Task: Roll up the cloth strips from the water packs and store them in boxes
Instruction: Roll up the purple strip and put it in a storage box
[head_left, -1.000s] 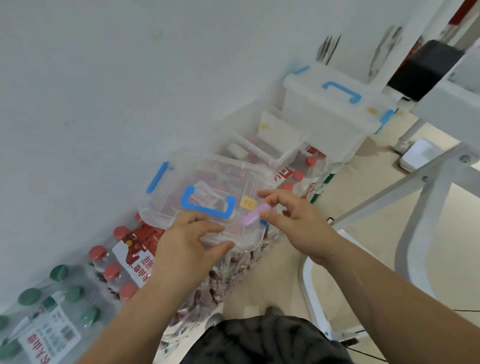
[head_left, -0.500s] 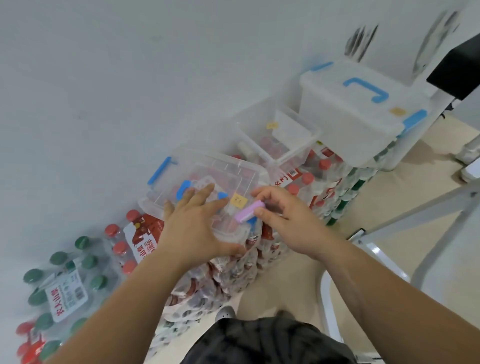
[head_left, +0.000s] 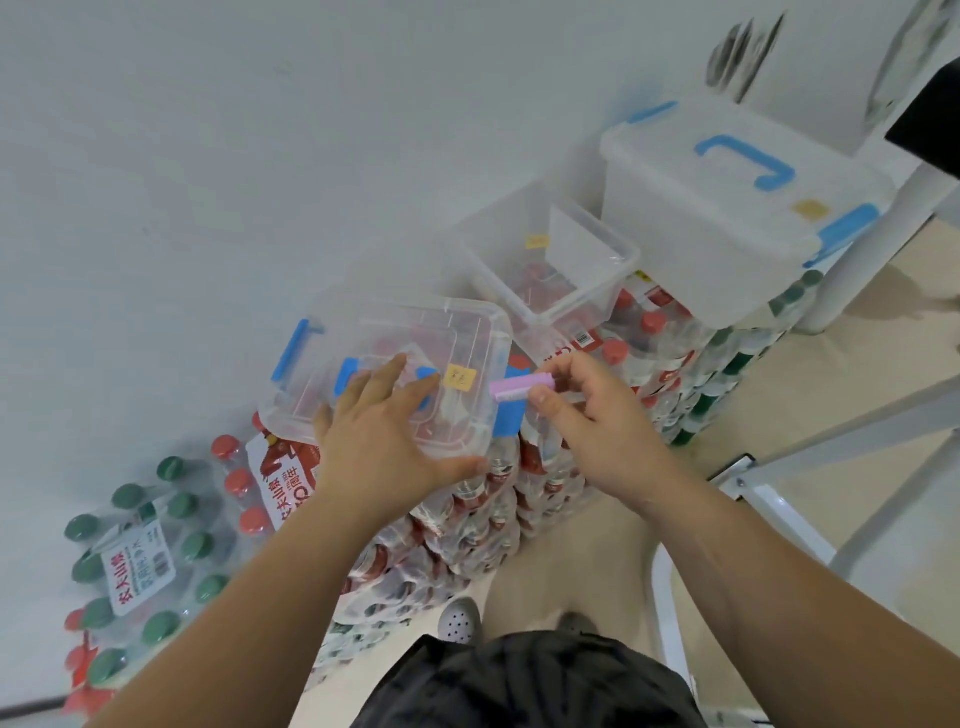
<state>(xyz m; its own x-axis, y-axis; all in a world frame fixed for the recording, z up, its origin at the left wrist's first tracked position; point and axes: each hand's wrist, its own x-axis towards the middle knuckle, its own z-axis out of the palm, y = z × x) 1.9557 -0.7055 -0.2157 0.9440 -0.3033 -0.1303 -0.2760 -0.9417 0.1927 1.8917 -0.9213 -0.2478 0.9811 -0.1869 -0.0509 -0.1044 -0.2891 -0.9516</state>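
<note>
**Storage step, head view.** The fingers (head_left: 560, 367) of the right hand (head_left: 597, 431) are closed against the thumb on one end of a pink rolled strip (head_left: 511, 388). The strip is held level in the air, just beside the near right corner of a clear lidded box (head_left: 483, 431), and is not yet inside it. The fingers (head_left: 379, 379) of the left hand (head_left: 384, 441) are spread and nearly straight. They are laid flat on the lid (head_left: 415, 327), partly over its blue handle (head_left: 347, 375), with the thumb stretched along the near rim, and nothing is gripped by this hand. A yellow label (head_left: 461, 378) is seen on the lid between the two hands.

The box is carried on red-capped water packs (head_left: 493, 519) stacked against the wall. An open box (head_left: 597, 291) and a larger closed box (head_left: 727, 223) stand further along the same row. Green-capped packs (head_left: 145, 545) lie lower, at the left.

**Judged step.** The lid is probably about to be lifted so that the strip can be dropped in.

**Hazards.**
- The roll is pinched at one end only, so it may unwind if the pinch is relaxed during transfer.
- Whether the blue side latches (head_left: 291, 353) are released cannot be told. If the lid is pulled while one is fastened, the whole box could be dragged.
- The box could also tip off the uneven bottle caps beneath it.
</note>
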